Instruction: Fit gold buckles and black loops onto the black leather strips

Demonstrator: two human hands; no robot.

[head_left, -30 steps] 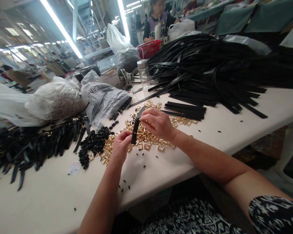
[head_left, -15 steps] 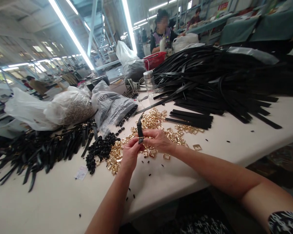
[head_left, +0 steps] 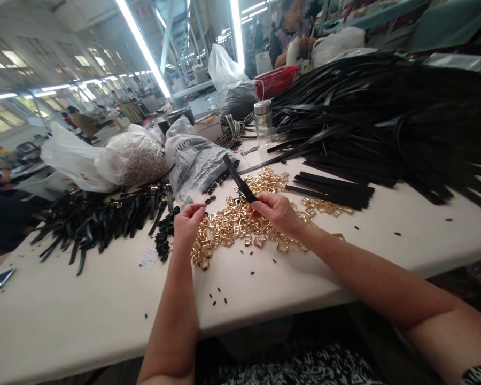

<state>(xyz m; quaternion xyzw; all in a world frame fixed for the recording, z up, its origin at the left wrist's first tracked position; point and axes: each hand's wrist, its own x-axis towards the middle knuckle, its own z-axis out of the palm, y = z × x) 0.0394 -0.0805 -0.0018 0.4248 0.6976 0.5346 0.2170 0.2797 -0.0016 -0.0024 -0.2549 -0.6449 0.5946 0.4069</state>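
Observation:
My right hand (head_left: 276,213) is closed on one end of a short black strap (head_left: 235,175), which slants up and to the left over the gold buckles (head_left: 228,222). A buckle seems to sit on the strap near my fingers, too small to be sure of. My left hand (head_left: 188,220) is apart from the strap, thumb and fingertips pinched together beside the pile of small black loops (head_left: 165,230). Whatever it pinches, if anything, I cannot make out.
Finished-looking black straps (head_left: 104,219) lie heaped at left, below plastic bags (head_left: 132,155). A glass bottle (head_left: 263,125) stands behind the buckles. Cut black strips (head_left: 332,190) and a large heap of long straps (head_left: 356,117) cover the right. A person (head_left: 291,32) sits beyond.
My hands were together at the strap; now the left has let go and moved left to the black loops. The right keeps the strap, now tilted to the left. The view has shifted.

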